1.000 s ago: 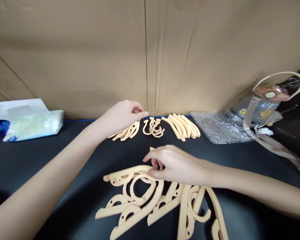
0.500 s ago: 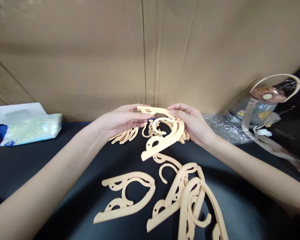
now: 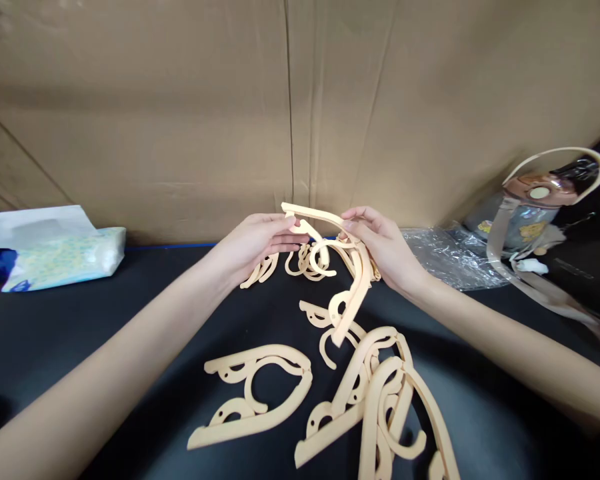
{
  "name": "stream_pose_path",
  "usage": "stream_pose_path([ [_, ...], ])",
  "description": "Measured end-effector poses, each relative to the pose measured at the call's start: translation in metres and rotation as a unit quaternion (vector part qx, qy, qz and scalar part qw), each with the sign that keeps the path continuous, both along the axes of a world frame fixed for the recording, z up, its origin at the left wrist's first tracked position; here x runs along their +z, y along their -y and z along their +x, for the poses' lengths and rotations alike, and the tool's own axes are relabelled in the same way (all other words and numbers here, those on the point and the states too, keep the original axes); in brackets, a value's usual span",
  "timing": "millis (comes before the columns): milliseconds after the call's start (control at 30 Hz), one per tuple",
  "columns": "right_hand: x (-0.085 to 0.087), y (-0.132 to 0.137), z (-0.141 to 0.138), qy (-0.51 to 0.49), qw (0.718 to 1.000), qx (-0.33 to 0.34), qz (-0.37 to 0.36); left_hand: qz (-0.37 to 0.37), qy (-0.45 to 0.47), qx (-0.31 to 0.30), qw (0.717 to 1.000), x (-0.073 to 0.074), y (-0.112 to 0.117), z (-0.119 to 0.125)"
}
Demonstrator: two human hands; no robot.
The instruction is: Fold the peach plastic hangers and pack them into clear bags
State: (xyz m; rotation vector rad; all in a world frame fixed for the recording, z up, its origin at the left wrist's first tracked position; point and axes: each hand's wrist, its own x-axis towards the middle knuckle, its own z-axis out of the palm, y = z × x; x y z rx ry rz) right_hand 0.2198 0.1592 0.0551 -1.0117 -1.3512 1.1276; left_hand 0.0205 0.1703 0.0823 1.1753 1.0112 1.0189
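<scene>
A cream folding clothes hanger [image 3: 359,283] is held in the air between my two hands, its two arms apart and its curved hook between them. My left hand [image 3: 255,247] pinches a piece near the end of the upper arm, thumb on top. My right hand [image 3: 380,243] grips the hanger by its middle joint. Below, on the black table, lies one folded hanger [image 3: 260,393] to the left. Several more hangers [image 3: 380,393] overlap to its right. Behind my hands sits a pile of cream hanger parts [image 3: 305,260], partly hidden by the fingers.
A pack of tissues [image 3: 70,257] lies on the left of the black table [image 3: 145,320]. To the right are crumpled clear plastic [image 3: 440,257] and a bottle with a strap and handle [image 3: 530,207]. A cardboard wall [image 3: 180,133] closes off the back.
The held hanger has turned: its lower arm has swung down and to the right, and its upper arm sits slightly higher. My left hand has shifted slightly right.
</scene>
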Motion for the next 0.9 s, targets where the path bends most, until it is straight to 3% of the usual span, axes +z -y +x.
stream_pose_path([
  [100, 0.001, -0.005, 0.007, 0.116, 0.991, -0.024, 0.067, 0.046, 0.009, 0.059, 0.997, 0.001, 0.009, 0.010],
  [167, 0.005, -0.003, 0.010, 0.263, 0.953, -0.046, 0.142, 0.048, -0.003, 0.050, 0.998, 0.002, 0.017, 0.019],
  [300, 0.015, 0.010, 0.011, 0.527, 0.798, -0.092, 0.276, 0.007, -0.040, -0.022, 0.999, 0.008, 0.032, 0.031],
  [433, 0.021, 0.018, 0.012, 0.623, 0.655, -0.125, 0.409, -0.018, -0.076, -0.079, 0.994, 0.014, 0.037, 0.029],
  [500, 0.023, 0.017, 0.015, 0.639, 0.602, -0.113, 0.465, -0.024, -0.097, -0.098, 0.990, 0.016, 0.037, 0.026],
  [633, 0.023, 0.016, 0.022, 0.662, 0.530, -0.113, 0.518, -0.036, -0.123, -0.112, 0.985, 0.018, 0.036, 0.025],
  [700, 0.022, 0.017, 0.021, 0.679, 0.507, -0.121, 0.518, -0.043, -0.136, -0.098, 0.985, 0.017, 0.038, 0.029],
  [767, 0.022, 0.018, 0.017, 0.691, 0.511, -0.124, 0.496, -0.034, -0.146, -0.061, 0.987, 0.013, 0.042, 0.036],
  [833, 0.023, 0.019, 0.011, 0.697, 0.542, -0.118, 0.454, 0.016, -0.145, -0.015, 0.989, 0.005, 0.047, 0.041],
  [900, 0.028, 0.017, 0.009, 0.695, 0.595, -0.108, 0.388, 0.122, -0.155, 0.029, 0.980, -0.003, 0.053, 0.044],
])
